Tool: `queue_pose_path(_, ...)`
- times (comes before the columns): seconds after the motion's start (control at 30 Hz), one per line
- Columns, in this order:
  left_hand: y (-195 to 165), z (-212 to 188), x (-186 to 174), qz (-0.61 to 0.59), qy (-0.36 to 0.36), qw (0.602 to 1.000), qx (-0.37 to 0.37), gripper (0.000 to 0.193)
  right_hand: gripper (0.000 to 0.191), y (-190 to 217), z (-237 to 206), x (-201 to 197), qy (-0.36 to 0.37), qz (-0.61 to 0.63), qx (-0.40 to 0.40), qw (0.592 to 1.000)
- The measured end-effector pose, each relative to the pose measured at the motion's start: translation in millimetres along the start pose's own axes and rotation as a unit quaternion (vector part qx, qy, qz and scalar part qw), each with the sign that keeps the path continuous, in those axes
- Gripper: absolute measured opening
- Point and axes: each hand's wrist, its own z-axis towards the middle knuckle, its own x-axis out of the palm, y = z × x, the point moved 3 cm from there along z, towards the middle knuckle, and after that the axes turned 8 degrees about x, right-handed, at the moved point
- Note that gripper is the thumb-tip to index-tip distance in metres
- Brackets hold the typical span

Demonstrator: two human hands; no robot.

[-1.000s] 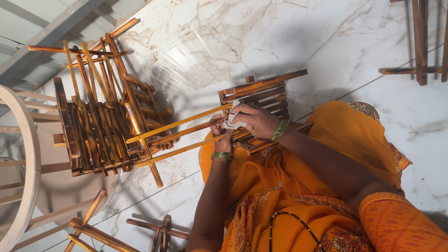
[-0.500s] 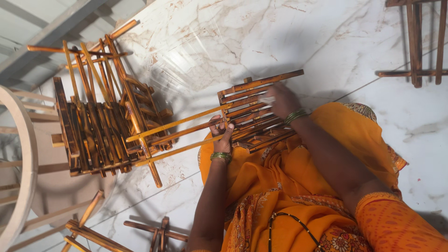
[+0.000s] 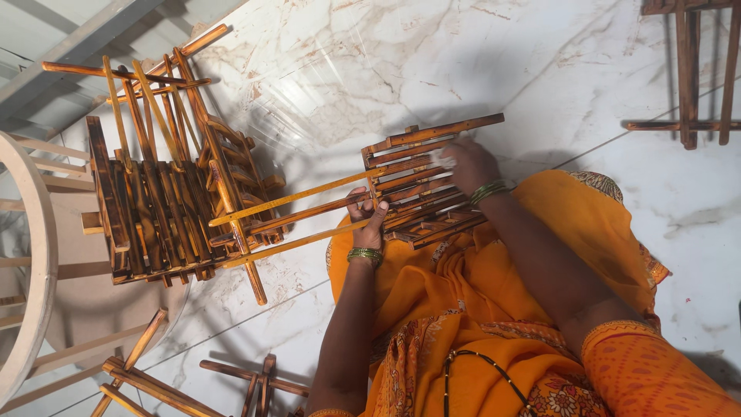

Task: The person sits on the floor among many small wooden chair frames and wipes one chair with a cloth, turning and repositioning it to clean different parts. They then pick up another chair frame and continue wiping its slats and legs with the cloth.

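Left hand (image 3: 369, 212) fingers curl around a wooden frame (image 3: 421, 181) slat; right hand (image 3: 469, 164) presses a white pad (image 3: 441, 159) onto it.

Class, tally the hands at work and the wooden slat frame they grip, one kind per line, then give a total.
Hands: 2 (left hand, right hand)
Wooden slat frame held: 1
Total: 3

the left hand (image 3: 369, 212) grips the long rails of a slatted wooden frame (image 3: 421, 181) resting on an orange-draped lap; the right hand (image 3: 469, 164) presses a small white cloth (image 3: 442, 160) on its slats, above the marble floor (image 3: 370, 69).
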Motion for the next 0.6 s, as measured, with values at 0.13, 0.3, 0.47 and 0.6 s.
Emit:
queue_pose_path(0.13,-2,-2,2,0.013,-0.006,1.000,-0.003,0.063,0.036,-10,3,-3,0.043,-0.016,0.073,0.996)
queue_pose_path(0.3,-3,-2,6,-0.007,0.001,1.000,0.005,0.061,0.044,33,-11,-7,-0.004,0.117,-0.203,0.972)
queue_pose_path(0.47,-2,0,4,-0.007,-0.002,1.000,0.002,0.061,0.041,28,-12,0,-0.028,0.037,-0.157,0.987)
queue_pose_path(0.6,-4,-1,5,0.006,-0.007,1.000,-0.012,0.062,0.036,-9,1,3,-0.040,0.025,-0.028,0.998)
